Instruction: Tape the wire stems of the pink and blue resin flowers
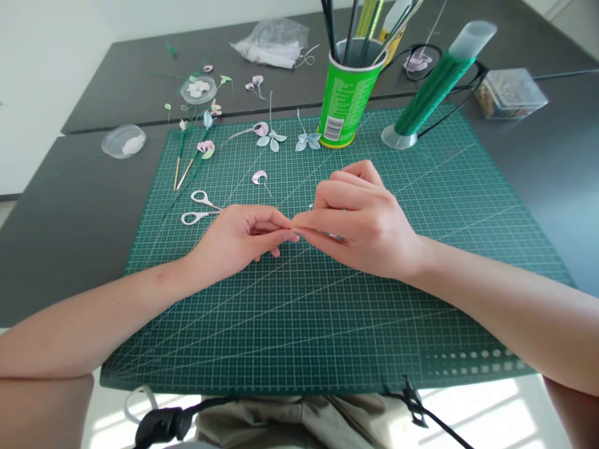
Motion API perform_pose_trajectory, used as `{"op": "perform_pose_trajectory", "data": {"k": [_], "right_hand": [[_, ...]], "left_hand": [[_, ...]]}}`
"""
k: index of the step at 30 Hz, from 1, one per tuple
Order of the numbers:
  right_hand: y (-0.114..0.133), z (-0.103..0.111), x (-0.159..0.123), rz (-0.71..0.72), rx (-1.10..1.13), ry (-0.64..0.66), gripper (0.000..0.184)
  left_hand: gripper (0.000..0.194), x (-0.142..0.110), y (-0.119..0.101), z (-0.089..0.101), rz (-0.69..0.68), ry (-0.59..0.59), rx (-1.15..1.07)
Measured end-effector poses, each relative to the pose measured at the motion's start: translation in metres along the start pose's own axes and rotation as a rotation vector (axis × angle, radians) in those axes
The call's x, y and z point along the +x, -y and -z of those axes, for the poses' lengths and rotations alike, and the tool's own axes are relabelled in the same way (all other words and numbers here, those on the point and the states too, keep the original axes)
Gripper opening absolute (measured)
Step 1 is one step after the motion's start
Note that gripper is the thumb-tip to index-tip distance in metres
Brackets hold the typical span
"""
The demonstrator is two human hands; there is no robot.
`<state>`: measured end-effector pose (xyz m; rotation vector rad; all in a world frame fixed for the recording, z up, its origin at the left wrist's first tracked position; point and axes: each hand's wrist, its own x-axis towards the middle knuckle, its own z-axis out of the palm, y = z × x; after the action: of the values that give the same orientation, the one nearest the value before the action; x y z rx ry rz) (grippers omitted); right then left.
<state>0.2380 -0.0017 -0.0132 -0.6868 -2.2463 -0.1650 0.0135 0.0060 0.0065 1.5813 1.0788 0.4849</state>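
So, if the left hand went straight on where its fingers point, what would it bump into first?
Most likely the right hand, whose fingertips are right by those of the left hand; whether they touch is unclear.

matt mat [327, 330], glossy can [345, 100], smooth clear plastic box [513, 90], crinkled plastic bag [276, 37], smooth plastic scissor handles [204, 214], creased cloth trousers [281, 424]

Illegible print [347, 87] and barcode [333, 128] on green can [350, 103]

On the cutting mat [327, 330], scissors [209, 214] lie just left of my left hand [238, 240]; behind my right hand [369, 218] stands a can [346, 103], a box [515, 93] farther right.
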Motion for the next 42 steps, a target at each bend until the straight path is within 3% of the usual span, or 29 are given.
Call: {"op": "perform_pose_trajectory", "data": {"k": [15,26,35,42], "right_hand": [[0.006,0.004,0.005,-0.424,0.296,0.148,0.018],[0.01,0.004,0.016,-0.846,0.609,0.266,0.02],[0.004,0.005,0.024,-1.064,0.801,0.384,0.026],[-0.003,0.005,0.021,-1.185,1.019,0.386,0.019]], "left_hand": [[0.008,0.001,0.012,0.0,-0.079,-0.029,0.035],[0.008,-0.003,0.012,0.002,-0.205,-0.08,0.297],[0.003,-0.003,0.008,0.001,-0.181,-0.054,0.263],[0.009,-0.002,0.007,0.002,-0.226,-0.037,0.264]]}}
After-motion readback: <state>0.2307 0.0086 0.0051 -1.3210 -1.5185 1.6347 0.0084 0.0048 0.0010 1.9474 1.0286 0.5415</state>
